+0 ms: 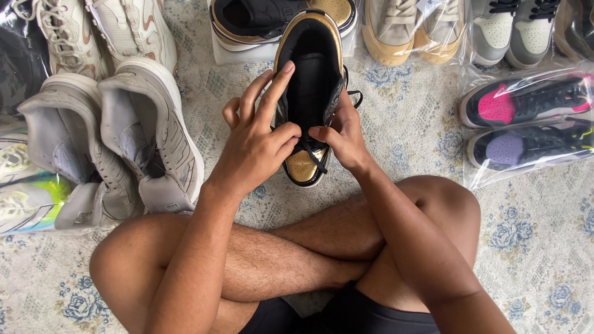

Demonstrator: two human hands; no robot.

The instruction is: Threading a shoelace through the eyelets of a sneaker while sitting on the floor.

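The black-and-gold shoe (309, 80) stands toe toward the person on the patterned rug (408, 124), just beyond the crossed legs; the left hand (260, 139) pinches its black lace (312, 154) between thumb and forefinger, other fingers spread; the right hand (343, 133) has its grip closed on the same lace from the other side; left of the shoe lie grey-white sneakers (142, 136); right of it, bagged black sneakers (526, 124); behind it, its twin on a box (281, 25).

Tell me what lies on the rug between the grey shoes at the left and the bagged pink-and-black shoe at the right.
The head view shows the black-and-gold shoe there, held by the left hand and right hand at its black lace.
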